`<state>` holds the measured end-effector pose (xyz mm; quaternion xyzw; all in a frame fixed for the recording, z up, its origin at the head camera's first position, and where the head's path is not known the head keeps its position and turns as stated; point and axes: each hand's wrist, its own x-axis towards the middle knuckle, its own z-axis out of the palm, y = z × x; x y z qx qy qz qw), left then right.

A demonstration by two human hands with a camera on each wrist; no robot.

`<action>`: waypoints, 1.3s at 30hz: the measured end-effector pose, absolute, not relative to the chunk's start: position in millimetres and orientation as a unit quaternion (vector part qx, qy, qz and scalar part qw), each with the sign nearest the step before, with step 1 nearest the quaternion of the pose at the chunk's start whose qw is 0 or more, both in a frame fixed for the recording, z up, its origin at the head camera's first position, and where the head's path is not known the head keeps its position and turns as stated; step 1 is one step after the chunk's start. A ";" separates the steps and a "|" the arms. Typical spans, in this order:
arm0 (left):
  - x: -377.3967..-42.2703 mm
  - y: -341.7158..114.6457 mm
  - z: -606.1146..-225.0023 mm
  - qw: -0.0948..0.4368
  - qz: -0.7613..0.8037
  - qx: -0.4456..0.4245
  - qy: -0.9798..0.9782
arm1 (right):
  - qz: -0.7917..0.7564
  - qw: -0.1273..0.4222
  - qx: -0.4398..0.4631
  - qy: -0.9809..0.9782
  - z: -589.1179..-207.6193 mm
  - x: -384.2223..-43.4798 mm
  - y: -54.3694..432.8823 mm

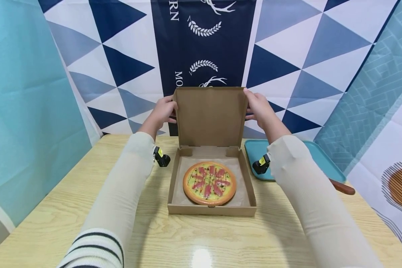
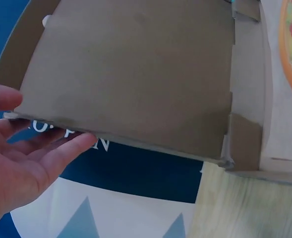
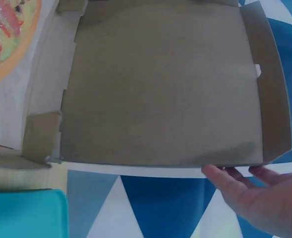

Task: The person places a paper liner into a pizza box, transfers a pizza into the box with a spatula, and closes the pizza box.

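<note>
A brown cardboard pizza box (image 1: pixel 212 210) stands on the table with its lid (image 1: pixel 211 117) raised upright at the back. Inside, on a sheet of paper, lies a round pizza (image 1: pixel 209 183) with pink strips on top. My left hand (image 1: pixel 162 111) holds the lid's upper left corner, one digit over the front flap and other fingers along the side edge in the left wrist view. At the opposite upper corner my right hand (image 1: pixel 259 108) grips the lid. In the right wrist view its fingertips (image 3: pixel 216 172) are right at the side edge.
Behind the right forearm lies a teal tray (image 1: pixel 324 156) on the wooden table (image 1: pixel 201 238). A brown wooden handle (image 1: pixel 343 187) sticks out by the tray's front right corner. A patterned cloth (image 1: pixel 127 48) hangs close behind the lid.
</note>
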<state>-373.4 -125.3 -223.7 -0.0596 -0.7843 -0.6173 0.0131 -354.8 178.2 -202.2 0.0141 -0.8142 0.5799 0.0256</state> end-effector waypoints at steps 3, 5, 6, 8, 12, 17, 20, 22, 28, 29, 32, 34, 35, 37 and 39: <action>-370.6 -123.3 -217.2 0.008 -0.623 -0.051 -0.780 | 0.579 0.024 0.008 -0.815 -196.9 -353.9 176.2; -368.8 -121.8 -213.4 0.007 -0.625 -0.042 -0.780 | 0.580 0.022 -0.004 -0.814 -194.5 -352.4 174.9; -367.9 -121.2 -211.8 0.006 -0.625 -0.035 -0.780 | 0.582 0.021 -0.011 -0.813 -193.7 -351.5 174.3; -366.1 -120.1 -208.8 0.003 -0.628 -0.025 -0.777 | 0.587 0.018 -0.024 -0.809 -192.8 -349.7 173.9; -361.5 -119.6 -205.3 -0.001 -0.631 -0.019 -0.775 | 0.600 0.008 -0.045 -0.799 -192.5 -348.6 174.8; -357.8 -119.2 -203.4 0.006 -0.650 -0.006 -0.760 | 0.615 -0.009 -0.044 -0.787 -190.9 -347.0 176.7; -357.2 -118.0 -203.3 0.019 -0.655 0.008 -0.755 | 0.619 -0.013 -0.038 -0.785 -189.5 -345.4 176.7; -356.9 -117.4 -204.0 0.029 -0.650 0.014 -0.759 | 0.622 -0.014 -0.034 -0.782 -188.9 -345.1 177.0; -356.0 -117.9 -207.1 0.042 -0.652 0.021 -0.757 | 0.623 -0.009 -0.036 -0.782 -190.0 -346.2 176.9; -355.8 -118.2 -207.6 0.043 -0.655 0.020 -0.754 | 0.621 -0.007 -0.036 -0.783 -190.5 -346.6 176.9; -355.2 -119.5 -208.6 0.040 -0.664 0.017 -0.747 | 0.621 -0.004 -0.031 -0.783 -192.0 -347.4 177.6; -354.5 -120.6 -208.8 0.039 -0.668 0.012 -0.743 | 0.620 -0.002 -0.023 -0.784 -192.8 -346.6 178.3; -354.0 -121.2 -209.0 0.039 -0.669 0.009 -0.742 | 0.618 0.000 -0.018 -0.786 -193.1 -345.8 178.9; -352.5 -122.5 -209.2 0.038 -0.669 0.000 -0.743 | 0.616 0.004 -0.010 -0.788 -194.0 -343.3 180.1; -350.2 -123.8 -209.6 0.037 -0.663 -0.008 -0.747 | 0.614 0.008 -0.005 -0.789 -195.2 -340.0 181.4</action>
